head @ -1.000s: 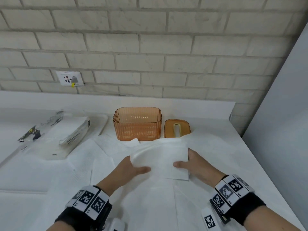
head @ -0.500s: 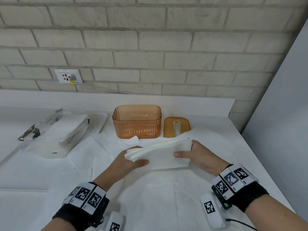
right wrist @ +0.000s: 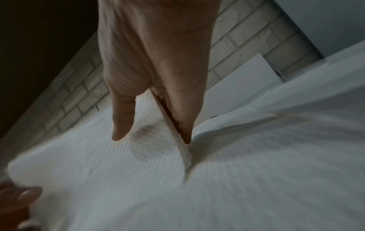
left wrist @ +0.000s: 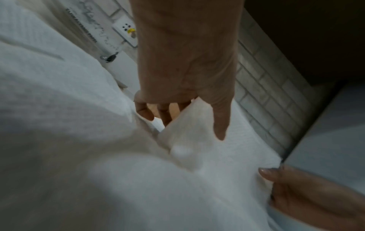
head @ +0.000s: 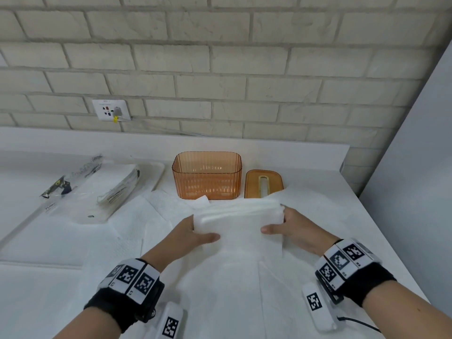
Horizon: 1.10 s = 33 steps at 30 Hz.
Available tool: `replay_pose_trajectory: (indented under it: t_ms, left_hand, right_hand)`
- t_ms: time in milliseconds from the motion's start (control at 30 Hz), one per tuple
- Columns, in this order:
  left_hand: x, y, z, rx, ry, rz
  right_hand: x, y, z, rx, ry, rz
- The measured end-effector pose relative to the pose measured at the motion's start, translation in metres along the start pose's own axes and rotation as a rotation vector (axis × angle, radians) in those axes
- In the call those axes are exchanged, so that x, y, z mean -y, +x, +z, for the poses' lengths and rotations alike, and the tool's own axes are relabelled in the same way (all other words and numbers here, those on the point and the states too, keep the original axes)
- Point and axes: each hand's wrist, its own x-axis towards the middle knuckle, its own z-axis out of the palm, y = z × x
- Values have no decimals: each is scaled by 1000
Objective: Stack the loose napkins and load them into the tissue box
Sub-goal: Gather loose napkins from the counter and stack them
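Both hands hold a stack of white napkins [head: 238, 218] just above the counter, in front of the tissue box. My left hand [head: 195, 234] pinches its left end, thumb on top and fingers underneath [left wrist: 164, 115]. My right hand [head: 287, 227] pinches the right end the same way, thumb on top [right wrist: 122, 118]. The orange ribbed tissue box [head: 206, 176] stands open and empty behind the stack. Its orange lid [head: 263, 183] with a slot lies flat to the right of it. More loose napkins [head: 220, 297] lie spread on the counter under my hands.
A plastic napkin pack [head: 97, 189] lies on a white tray [head: 159, 172] at the left. The brick wall with a socket [head: 111, 110] runs behind the counter. A grey panel [head: 415, 192] borders the counter's right edge.
The stack has been lifted and carried a little farther from me toward the box, with both hands still holding its ends. Its far edge now shows as layered sheets.
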Motion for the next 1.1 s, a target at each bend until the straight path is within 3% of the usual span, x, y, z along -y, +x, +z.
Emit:
replay_pose_trajectory:
  t_ms: [100,300,433,533,600,667,700,767,833,900,1000,1100]
  left_hand:
    - [-4,-2,5,-30,112,-7]
    - [-9,-3,-1,-6,-531,103]
    - [-22,-2,39,86,-585,126]
    - [-40,-2,61,-19,-753,113]
    - [-44,-2,64,-91,-847,62]
    - [-41,-3,61,-129,-847,12]
    - [-40,-5,58,-135,-812,-8]
    - [-34,-7,55,-124,-697,-32]
    - [-32,-10,55,-96,-569,-46]
    - [-34,-12,58,-63,-454,-57]
    - [-37,-14,65,-31,-302,-38]
    - [-38,-17,67,-19,-226,-13]
  right_hand:
    - [-5,1,3,-76,-64,6]
    - [11,-5,-1,-103,434,12]
    - [20,-11,25,-115,599,18]
    - [16,-17,41,-59,612,45]
    - [18,-22,41,-87,480,56]
    - [26,-26,27,-253,123,-10]
    - [34,-28,19,-375,-90,-99]
    - [54,-34,9,-541,-398,-435]
    - [76,-39,13,-488,-598,-732]
    - [90,-38,26,-329,-788,-877]
    - [91,-32,41,-160,-1013,-916]
    - [84,-28,47,-135,-1162,-768]
